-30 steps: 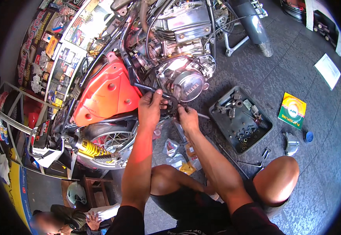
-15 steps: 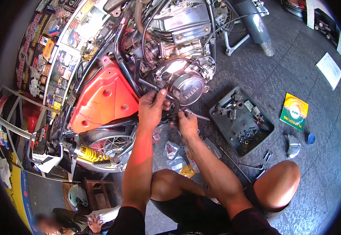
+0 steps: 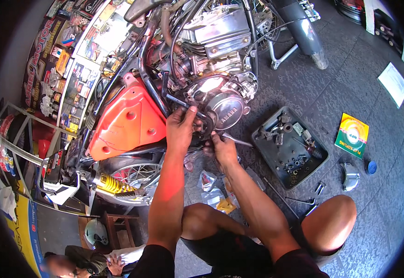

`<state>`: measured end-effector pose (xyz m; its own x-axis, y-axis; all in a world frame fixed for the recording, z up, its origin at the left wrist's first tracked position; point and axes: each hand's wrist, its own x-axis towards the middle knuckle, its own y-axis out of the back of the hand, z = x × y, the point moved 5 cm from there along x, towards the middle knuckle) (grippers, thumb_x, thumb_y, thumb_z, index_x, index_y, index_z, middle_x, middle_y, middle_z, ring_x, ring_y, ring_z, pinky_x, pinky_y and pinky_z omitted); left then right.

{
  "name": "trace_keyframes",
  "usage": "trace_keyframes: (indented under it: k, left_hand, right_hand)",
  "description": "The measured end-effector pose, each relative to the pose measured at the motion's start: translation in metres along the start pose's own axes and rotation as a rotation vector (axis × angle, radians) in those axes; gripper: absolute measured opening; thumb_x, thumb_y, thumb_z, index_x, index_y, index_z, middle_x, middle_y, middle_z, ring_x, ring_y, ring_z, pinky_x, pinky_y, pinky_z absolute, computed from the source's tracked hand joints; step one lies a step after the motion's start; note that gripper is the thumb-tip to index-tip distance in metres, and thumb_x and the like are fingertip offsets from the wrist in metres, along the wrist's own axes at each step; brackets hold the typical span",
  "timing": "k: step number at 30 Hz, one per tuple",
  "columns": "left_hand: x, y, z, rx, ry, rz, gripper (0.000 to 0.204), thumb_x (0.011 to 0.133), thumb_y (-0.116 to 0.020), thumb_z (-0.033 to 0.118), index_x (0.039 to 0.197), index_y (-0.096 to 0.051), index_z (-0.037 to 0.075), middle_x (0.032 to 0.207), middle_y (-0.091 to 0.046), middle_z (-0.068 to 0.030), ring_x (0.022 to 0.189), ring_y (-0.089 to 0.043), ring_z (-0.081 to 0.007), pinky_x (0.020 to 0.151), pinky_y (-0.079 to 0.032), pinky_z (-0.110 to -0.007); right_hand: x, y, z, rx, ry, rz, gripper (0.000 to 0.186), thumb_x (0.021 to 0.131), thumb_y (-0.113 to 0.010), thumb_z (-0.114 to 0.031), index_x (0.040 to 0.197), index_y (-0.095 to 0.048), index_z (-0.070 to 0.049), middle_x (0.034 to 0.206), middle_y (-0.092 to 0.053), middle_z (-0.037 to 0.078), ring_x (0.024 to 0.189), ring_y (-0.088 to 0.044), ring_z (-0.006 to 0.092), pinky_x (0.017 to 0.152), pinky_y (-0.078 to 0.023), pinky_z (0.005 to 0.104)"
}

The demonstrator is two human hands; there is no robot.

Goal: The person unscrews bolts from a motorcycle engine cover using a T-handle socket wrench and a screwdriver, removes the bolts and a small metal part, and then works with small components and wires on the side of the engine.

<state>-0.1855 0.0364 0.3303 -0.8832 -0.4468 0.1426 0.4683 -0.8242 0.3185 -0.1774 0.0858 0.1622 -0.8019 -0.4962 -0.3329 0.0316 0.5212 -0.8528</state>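
Note:
My left hand (image 3: 182, 126) is closed around a dark curved metal part (image 3: 208, 123), its thumb lying along the upper side. Just below the round silver engine cover (image 3: 227, 111), that part sits beside a black bar (image 3: 179, 101). My right hand (image 3: 224, 149) pinches at the part's lower edge, and what its fingertips hold is hidden. A pale metal lever (image 3: 238, 140) sticks out to the right, above my right hand. To the left of my left hand is the motorcycle's red side panel (image 3: 127, 121).
On the floor at right stands a dark tray (image 3: 291, 183) of loose metal parts. Nearby lie a green and yellow packet (image 3: 352, 135), a silver cover (image 3: 349, 177), a blue cap (image 3: 371, 167) and hand tools (image 3: 301, 200). Small plastic bags (image 3: 214, 198) lie below my hands. Another person (image 3: 79, 260) sits at lower left.
The whole view has shifted slightly. Both hands stay at the same dark part, with only small finger movement.

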Motion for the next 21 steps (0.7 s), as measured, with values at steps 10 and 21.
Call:
trace_keyframes:
  k: [10, 21]
  left_hand:
    - [0.009, 0.003, 0.002, 0.056, -0.045, -0.018, 0.026, 0.092, -0.071, 0.026, 0.090, -0.064, 0.001, 0.072, -0.062, -0.0023, 0.061, -0.059, -0.0095, 0.049, -0.048, -0.024]
    - [-0.011, 0.025, 0.109, 0.594, -0.759, 0.480, 0.054, 0.088, -0.069, 0.031, 0.122, -0.058, -0.009, 0.114, -0.065, -0.0253, 0.102, -0.066, -0.0325, 0.090, -0.050, -0.040]
  right_hand:
    - [0.004, 0.017, 0.012, -0.181, 0.027, -0.071, 0.018, 0.100, -0.057, -0.017, 0.105, -0.061, 0.000, 0.082, -0.067, 0.009, 0.061, -0.064, 0.0189, 0.057, -0.057, 0.0335]
    - [-0.053, 0.048, 0.015, -0.200, -0.069, -0.022, 0.017, 0.096, -0.059, -0.015, 0.103, -0.064, 0.000, 0.079, -0.062, 0.007, 0.061, -0.056, 0.0163, 0.057, -0.051, 0.0310]
